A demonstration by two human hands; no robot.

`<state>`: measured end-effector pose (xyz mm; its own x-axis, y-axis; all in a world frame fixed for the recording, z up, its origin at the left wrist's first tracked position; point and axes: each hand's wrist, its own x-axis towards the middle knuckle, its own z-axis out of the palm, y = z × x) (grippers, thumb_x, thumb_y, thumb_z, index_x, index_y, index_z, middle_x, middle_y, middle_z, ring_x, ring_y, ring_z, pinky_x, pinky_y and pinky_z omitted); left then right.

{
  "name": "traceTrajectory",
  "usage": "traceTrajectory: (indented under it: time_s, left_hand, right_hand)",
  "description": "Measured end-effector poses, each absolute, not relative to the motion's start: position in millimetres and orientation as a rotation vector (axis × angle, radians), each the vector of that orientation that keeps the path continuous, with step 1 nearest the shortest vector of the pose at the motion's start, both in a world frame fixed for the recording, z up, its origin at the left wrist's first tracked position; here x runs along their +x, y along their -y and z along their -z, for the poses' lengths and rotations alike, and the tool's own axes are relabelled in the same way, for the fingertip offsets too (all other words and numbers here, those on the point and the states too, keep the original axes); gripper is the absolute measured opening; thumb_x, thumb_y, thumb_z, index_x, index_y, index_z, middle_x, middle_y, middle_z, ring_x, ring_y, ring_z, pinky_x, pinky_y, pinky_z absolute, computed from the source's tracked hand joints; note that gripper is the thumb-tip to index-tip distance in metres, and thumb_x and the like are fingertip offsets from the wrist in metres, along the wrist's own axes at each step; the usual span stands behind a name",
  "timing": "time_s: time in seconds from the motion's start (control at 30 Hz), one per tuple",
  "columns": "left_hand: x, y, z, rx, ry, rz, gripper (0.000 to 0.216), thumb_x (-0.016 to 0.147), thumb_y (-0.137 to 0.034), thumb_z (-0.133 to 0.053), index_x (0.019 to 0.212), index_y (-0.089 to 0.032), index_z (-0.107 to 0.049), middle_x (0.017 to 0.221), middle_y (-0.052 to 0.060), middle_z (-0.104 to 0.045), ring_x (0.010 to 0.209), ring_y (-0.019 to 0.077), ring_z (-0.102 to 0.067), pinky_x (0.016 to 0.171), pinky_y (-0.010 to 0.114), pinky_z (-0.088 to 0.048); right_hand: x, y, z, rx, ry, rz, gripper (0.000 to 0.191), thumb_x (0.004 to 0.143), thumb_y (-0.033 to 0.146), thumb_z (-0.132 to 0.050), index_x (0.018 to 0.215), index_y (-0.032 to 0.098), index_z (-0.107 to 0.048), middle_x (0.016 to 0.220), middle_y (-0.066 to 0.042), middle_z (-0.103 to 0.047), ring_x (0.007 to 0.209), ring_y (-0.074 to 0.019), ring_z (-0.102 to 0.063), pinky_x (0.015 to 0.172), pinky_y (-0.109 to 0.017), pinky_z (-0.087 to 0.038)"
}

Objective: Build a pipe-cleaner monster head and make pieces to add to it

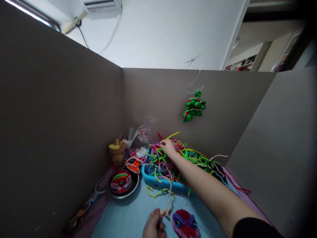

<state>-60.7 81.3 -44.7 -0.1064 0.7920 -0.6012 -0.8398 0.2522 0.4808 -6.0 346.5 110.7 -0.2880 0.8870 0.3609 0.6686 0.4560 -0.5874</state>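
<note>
My left hand (155, 225), low in the head view, is closed on a cream pipe cleaner piece (165, 211) with a twisted end. A thin pale strand runs up from it towards the blue basket (158, 181). My right hand (168, 147) reaches over the basket with thumb and fingers pinched together at the back left of a tangled heap of colourful pipe cleaners (195, 158). What those fingers hold, if anything, cannot be made out. Beside my left hand lies a red and purple pipe cleaner piece with eyes (185, 223).
A dark round bowl (135, 186) at the left holds a rainbow-patterned piece (121, 181). Behind it are an orange fuzzy face (133, 164) and a brown cup (117, 152). A green tree ornament (194, 105) hangs on the grey partition (153, 92). A yellow strand (157, 194) lies before the basket.
</note>
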Motion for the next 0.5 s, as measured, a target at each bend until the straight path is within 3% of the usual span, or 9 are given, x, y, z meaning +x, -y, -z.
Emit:
traceTrajectory:
  time_s: [0.07, 0.13, 0.3, 0.5]
  left_hand:
    - [-58.6, -79.8, 38.7, -0.054, -0.962, -1.36, 0.039, 0.057, -0.03, -0.081, 0.075, -0.02, -0.048, 0.041, -0.009, -0.049, 0.028, 0.0044, -0.037, 0.033, 0.013, -0.018]
    - [-56.6, -78.6, 30.1, -0.043, -0.987, -1.303, 0.033, 0.064, -0.032, -0.076, 0.071, -0.02, -0.047, 0.037, -0.009, -0.045, 0.026, 0.0042, -0.034, 0.033, 0.013, -0.015]
    - [-55.0, -76.2, 6.8, -0.124, -1.055, -1.248, 0.019, 0.082, -0.029, -0.06, 0.071, -0.019, -0.049, 0.034, -0.008, -0.042, 0.023, 0.0035, -0.031, 0.033, 0.012, -0.013]
    - [-56.5, -73.3, -8.2, -0.116, -1.026, -1.222, 0.028, 0.092, -0.028, -0.048, 0.065, -0.018, -0.048, 0.034, -0.006, -0.042, 0.022, 0.0045, -0.034, 0.031, 0.012, -0.015]
  right_hand:
    - [5.5, -351.1, -126.4, -1.228, 1.905, -0.451, 0.019, 0.087, 0.032, -0.059, 0.085, 0.014, -0.065, 0.08, -0.003, -0.066, 0.072, -0.017, -0.062, 0.069, -0.03, -0.05]
    - [20.2, -350.9, -143.7, -1.126, 1.765, -0.459, 0.02, 0.083, 0.034, -0.057, 0.078, 0.016, -0.063, 0.066, 0.001, -0.062, 0.065, -0.0164, -0.058, 0.062, -0.027, -0.046]
    - [57.9, -334.7, -179.1, -0.885, 1.519, -0.49, 0.024, 0.076, 0.041, -0.057, 0.077, 0.018, -0.059, 0.067, 0.001, -0.06, 0.063, -0.0152, -0.055, 0.062, -0.026, -0.045]
    - [90.6, -328.2, -207.7, -0.764, 1.324, -0.519, 0.023, 0.074, 0.041, -0.06, 0.077, 0.019, -0.055, 0.064, 0.003, -0.057, 0.059, -0.0143, -0.057, 0.058, -0.027, -0.048]
